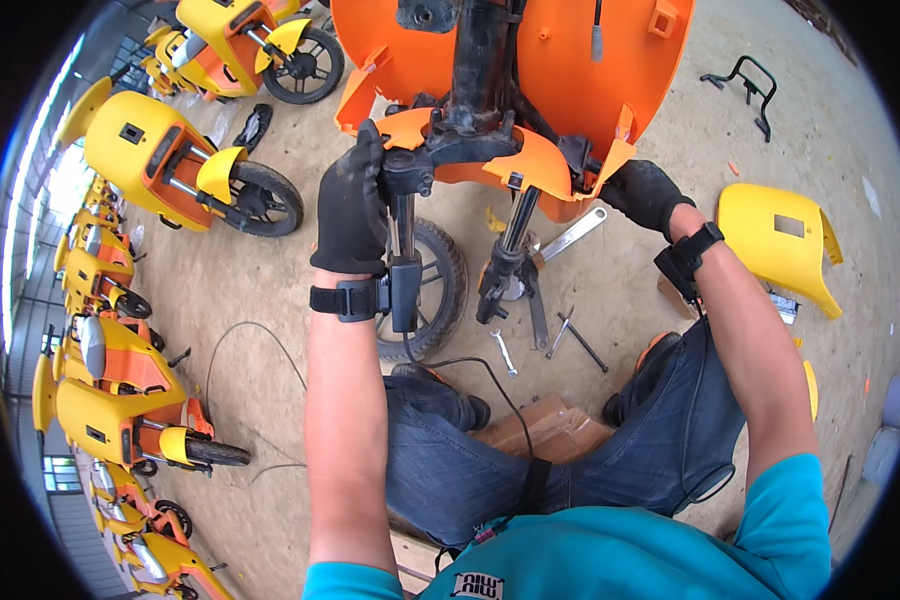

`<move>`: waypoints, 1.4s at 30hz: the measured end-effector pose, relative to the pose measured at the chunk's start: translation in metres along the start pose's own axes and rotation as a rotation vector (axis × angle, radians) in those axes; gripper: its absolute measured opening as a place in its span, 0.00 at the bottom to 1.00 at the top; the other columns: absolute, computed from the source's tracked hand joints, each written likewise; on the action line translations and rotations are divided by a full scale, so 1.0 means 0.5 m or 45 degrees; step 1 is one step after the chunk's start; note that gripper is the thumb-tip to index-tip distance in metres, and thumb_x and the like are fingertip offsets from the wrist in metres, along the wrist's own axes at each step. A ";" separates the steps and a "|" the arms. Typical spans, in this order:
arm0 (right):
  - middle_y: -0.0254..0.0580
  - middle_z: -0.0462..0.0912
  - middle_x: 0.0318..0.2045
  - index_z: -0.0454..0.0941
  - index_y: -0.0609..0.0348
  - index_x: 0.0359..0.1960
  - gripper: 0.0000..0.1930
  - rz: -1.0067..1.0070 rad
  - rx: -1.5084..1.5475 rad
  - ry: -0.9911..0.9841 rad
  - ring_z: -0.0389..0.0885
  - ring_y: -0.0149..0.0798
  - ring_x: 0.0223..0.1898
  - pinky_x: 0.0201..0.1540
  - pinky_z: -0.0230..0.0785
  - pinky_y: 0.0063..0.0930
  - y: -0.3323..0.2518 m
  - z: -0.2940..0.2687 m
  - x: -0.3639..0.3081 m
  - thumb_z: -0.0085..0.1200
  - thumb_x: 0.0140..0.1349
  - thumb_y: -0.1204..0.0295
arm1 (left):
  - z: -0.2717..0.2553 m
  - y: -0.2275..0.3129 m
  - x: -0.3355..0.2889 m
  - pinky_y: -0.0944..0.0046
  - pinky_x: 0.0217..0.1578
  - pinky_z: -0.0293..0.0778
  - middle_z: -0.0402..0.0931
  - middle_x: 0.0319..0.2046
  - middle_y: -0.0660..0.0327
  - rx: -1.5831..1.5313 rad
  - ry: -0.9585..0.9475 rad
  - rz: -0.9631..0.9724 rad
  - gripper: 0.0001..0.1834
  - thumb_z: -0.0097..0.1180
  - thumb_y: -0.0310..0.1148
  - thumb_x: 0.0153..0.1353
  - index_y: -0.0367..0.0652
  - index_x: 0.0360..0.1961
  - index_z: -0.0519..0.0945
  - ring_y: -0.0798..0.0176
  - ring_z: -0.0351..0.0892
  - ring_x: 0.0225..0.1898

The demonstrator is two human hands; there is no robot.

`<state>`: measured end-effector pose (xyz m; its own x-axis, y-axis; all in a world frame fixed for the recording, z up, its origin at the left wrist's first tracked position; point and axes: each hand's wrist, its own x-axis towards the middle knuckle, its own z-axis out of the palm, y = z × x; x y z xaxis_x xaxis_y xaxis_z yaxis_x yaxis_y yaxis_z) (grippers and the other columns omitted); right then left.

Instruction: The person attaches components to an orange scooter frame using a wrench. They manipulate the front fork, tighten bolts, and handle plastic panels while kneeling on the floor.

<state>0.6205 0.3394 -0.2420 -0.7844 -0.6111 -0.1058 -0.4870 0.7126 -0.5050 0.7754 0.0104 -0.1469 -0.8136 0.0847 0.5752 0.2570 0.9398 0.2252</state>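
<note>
In front of me is the front fork [467, 142] of a two-wheeler, with its two legs pointing toward me and no wheel between them. An orange body panel [560, 75] surrounds its upper part. My left hand [351, 205], in a black glove, is closed against the left end of the fork clamp, its fingertips upward and its thumb hidden. My right hand [648, 197], also gloved, grips the lower right corner of the orange panel beside a small black part [575, 152]. Some of its fingers are hidden behind the panel.
A loose wheel [440, 290] lies beyond my left wrist. On the floor are a large wrench [573, 235], a small spanner [504, 354] and thin rods. Cardboard [545, 430] lies between my legs. A yellow panel [775, 235] sits right; yellow scooters [140, 150] line the left.
</note>
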 end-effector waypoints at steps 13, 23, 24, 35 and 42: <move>0.59 0.82 0.36 0.77 0.61 0.46 0.20 -0.029 0.009 0.019 0.79 0.59 0.41 0.45 0.71 0.45 0.017 0.011 0.007 0.55 0.60 0.57 | 0.014 0.012 -0.006 0.64 0.27 0.72 0.78 0.28 0.57 -0.221 0.090 -0.076 0.24 0.53 0.27 0.61 0.35 0.60 0.70 0.61 0.77 0.26; 0.57 0.82 0.36 0.78 0.58 0.47 0.19 -0.174 -0.033 0.163 0.80 0.59 0.40 0.44 0.72 0.46 0.023 0.019 -0.004 0.56 0.58 0.59 | -0.002 0.048 0.009 0.73 0.25 0.65 0.75 0.25 0.68 -1.118 0.004 -0.873 0.26 0.37 0.51 0.73 0.40 0.42 0.80 0.74 0.70 0.24; 0.57 0.83 0.36 0.78 0.57 0.47 0.19 -0.077 -0.043 0.119 0.80 0.58 0.40 0.44 0.72 0.46 0.000 0.011 -0.010 0.55 0.59 0.59 | -0.006 0.043 0.002 0.74 0.25 0.63 0.74 0.24 0.70 -0.975 -0.033 -0.915 0.28 0.36 0.54 0.73 0.41 0.40 0.81 0.76 0.68 0.24; 0.56 0.83 0.35 0.79 0.60 0.43 0.16 -0.302 -0.082 0.211 0.81 0.57 0.39 0.42 0.72 0.43 0.070 0.039 0.024 0.56 0.60 0.62 | -0.026 0.006 -0.036 0.65 0.49 0.75 0.81 0.44 0.56 -1.574 0.062 -1.074 0.27 0.45 0.50 0.70 0.34 0.48 0.79 0.64 0.81 0.44; 0.55 0.83 0.33 0.79 0.60 0.42 0.15 -0.184 -0.105 0.105 0.81 0.55 0.37 0.41 0.72 0.42 0.034 0.026 0.013 0.57 0.60 0.62 | -0.055 -0.014 -0.073 0.69 0.46 0.75 0.80 0.45 0.58 -1.323 -0.218 -0.741 0.15 0.45 0.29 0.68 0.34 0.51 0.76 0.69 0.79 0.44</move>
<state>0.6119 0.3431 -0.2624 -0.7313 -0.6811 0.0349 -0.6240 0.6476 -0.4374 0.8176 -0.0083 -0.1478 -0.9857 -0.1469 0.0828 0.0617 0.1428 0.9878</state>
